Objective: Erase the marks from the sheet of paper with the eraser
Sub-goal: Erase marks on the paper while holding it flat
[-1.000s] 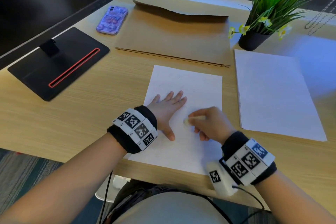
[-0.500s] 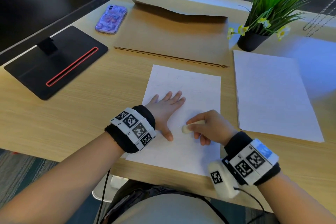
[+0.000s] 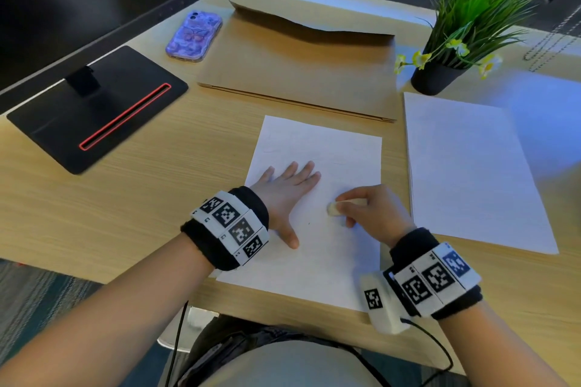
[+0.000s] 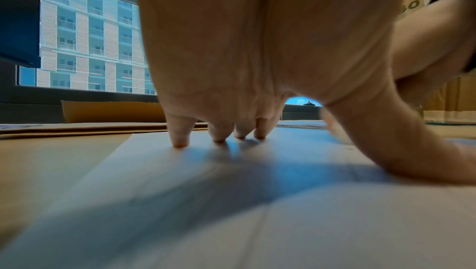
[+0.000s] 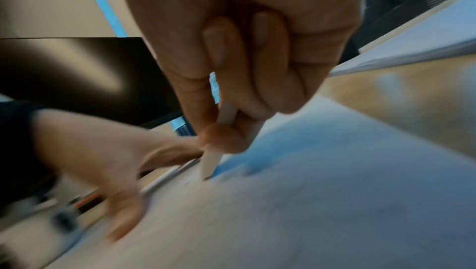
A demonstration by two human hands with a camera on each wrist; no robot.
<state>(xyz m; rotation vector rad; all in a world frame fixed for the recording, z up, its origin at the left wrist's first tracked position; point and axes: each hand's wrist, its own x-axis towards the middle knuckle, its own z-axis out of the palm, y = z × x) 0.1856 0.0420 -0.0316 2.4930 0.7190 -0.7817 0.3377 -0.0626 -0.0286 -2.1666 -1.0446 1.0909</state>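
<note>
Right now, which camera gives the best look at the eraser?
The right wrist view: the eraser sits close up, pinched in the right hand, its tip on the sheet of paper. The head view shows it small, mostly covered by fingers. In the left wrist view I cannot make it out.

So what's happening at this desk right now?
A person is rubbing marks off a sheet of paper. Their right hand pinches a small pale eraser with its tip down on the sheet. Their left hand lies flat with fingers spread, pinning the paper to the desk. Only faint marks show on the sheet. A phone, a plant and a paper stack sit nearby, untouched.
</note>
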